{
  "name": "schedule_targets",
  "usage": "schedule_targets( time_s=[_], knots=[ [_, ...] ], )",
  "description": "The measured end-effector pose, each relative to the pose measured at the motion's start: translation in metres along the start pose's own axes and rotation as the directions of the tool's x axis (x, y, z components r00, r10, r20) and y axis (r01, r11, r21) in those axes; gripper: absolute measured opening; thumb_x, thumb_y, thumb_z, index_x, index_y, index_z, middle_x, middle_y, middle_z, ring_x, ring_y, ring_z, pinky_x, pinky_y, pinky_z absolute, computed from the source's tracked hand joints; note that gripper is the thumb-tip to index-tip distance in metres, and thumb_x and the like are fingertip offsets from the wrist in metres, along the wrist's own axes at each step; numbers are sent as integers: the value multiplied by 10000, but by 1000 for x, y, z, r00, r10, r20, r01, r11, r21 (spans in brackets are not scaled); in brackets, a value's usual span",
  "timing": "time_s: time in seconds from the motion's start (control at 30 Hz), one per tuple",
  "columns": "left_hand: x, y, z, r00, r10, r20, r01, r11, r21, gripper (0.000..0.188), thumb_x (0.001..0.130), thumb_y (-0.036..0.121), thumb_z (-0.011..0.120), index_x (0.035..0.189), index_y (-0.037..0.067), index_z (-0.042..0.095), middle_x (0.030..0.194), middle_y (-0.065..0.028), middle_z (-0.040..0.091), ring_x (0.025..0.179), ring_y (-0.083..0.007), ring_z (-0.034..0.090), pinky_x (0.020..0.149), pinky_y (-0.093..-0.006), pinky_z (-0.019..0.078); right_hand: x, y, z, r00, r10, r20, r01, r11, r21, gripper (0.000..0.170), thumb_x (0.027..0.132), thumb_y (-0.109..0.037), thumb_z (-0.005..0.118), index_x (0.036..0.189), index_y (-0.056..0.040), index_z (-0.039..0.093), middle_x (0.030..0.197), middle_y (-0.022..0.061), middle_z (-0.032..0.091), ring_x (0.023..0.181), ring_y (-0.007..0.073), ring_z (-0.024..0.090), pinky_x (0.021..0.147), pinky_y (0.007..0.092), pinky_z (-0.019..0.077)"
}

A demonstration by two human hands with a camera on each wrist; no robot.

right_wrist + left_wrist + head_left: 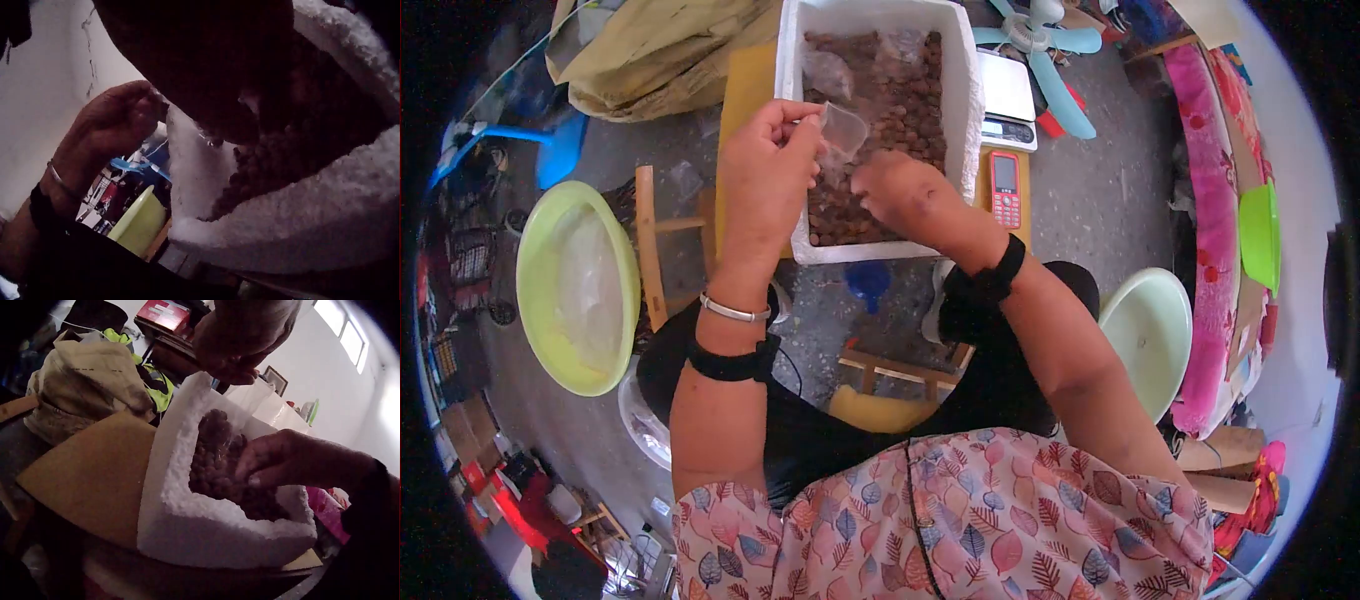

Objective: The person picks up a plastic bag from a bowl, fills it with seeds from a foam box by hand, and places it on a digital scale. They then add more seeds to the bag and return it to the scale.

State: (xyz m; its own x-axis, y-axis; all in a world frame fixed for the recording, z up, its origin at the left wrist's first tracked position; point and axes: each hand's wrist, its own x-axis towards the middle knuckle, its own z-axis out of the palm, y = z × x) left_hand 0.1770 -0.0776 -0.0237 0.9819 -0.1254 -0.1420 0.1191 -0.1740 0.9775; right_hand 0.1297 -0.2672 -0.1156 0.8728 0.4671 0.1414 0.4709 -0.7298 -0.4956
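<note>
In the head view, my left hand [768,165] pinches the edge of a small clear plastic bag [843,130]. The bag hangs over a white foam box [795,225] filled with small round brown nuts [900,130]. My right hand [908,195] is low inside the box, close by the bag's lower end, its fingers bent down toward the nuts. The left wrist view shows the right hand [294,461] at the nuts [219,478], with the left hand [247,337] above the box. I cannot tell what the right fingers hold.
Two filled clear bags [828,73] lie on the nuts. Right of the box are a white scale [1007,90] and a red phone [1005,190]. A yellow-green basin [530,290] stands at left, a pale basin [1175,330] at right. A fan [1040,40] is behind the scale.
</note>
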Motion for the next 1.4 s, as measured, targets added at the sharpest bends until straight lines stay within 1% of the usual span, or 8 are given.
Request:
schedule_targets(
  time_s=[0.43,0.83,0.93,1.03,1.13,1.23,1.33,1.4],
  knots=[
    [1,-5,0,1000,10,13,-10,999,-34,164,966,134,625,1049,9,692,775,-17,661,590,-52,551,519,-213,456,-14,0,10,997,-59,53,52,991,123,75,825,-22,589,899,-22,594,938,180,586,915,371,629,774,423,530],
    [1,-2,3,1000,8,30,-8,1000,7,166,966,146,641,1044,9,692,768,-12,658,588,-48,542,517,-214,449,-13,-4,13,991,-131,39,133,990,-54,80,777,-64,609,856,-81,611,895,187,608,845,388,655,745,462,561],
    [2,-3,4,1000,-7,29,7,1000,8,165,963,147,642,1043,12,694,765,-11,659,589,-49,544,517,-217,452,-6,-2,8,994,30,103,-29,1000,-6,68,805,-56,614,872,-62,626,922,187,626,846,398,658,728,460,560],
    [2,-2,3,1000,-2,26,1,1000,17,167,962,151,640,1039,15,697,766,-11,663,591,-52,552,520,-219,458,-2,2,-20,984,143,-102,-126,980,154,82,840,-86,648,911,-46,647,962,183,640,843,389,664,725,461,559],
    [2,-5,4,1000,7,29,-8,1000,25,175,960,158,638,1041,16,699,772,-12,669,596,-58,564,530,-223,467,7,-17,-56,832,391,-395,-240,894,379,139,852,-115,690,968,-45,661,987,171,647,842,382,663,746,447,557],
    [3,-6,5,999,27,21,-28,997,78,187,956,163,640,1049,12,699,775,-10,672,601,-65,576,538,-229,473,16,-45,-78,767,306,-564,-70,914,400,175,870,-136,713,1012,-50,656,985,163,638,840,362,663,743,430,554],
    [1,-6,8,1000,14,27,-16,995,100,194,953,164,644,1055,8,698,773,-9,670,603,-70,580,539,-237,476,25,-41,-67,866,36,-499,15,995,99,200,874,-136,721,1041,-55,648,999,162,635,838,359,660,725,418,551],
    [1,-8,8,1000,5,27,-8,997,83,193,954,163,643,1055,8,698,772,-10,669,603,-69,580,538,-236,475,22,-40,-63,828,199,-524,-93,971,222,231,864,-165,731,1044,-53,639,1007,169,629,870,375,654,741,441,550]
  ],
)
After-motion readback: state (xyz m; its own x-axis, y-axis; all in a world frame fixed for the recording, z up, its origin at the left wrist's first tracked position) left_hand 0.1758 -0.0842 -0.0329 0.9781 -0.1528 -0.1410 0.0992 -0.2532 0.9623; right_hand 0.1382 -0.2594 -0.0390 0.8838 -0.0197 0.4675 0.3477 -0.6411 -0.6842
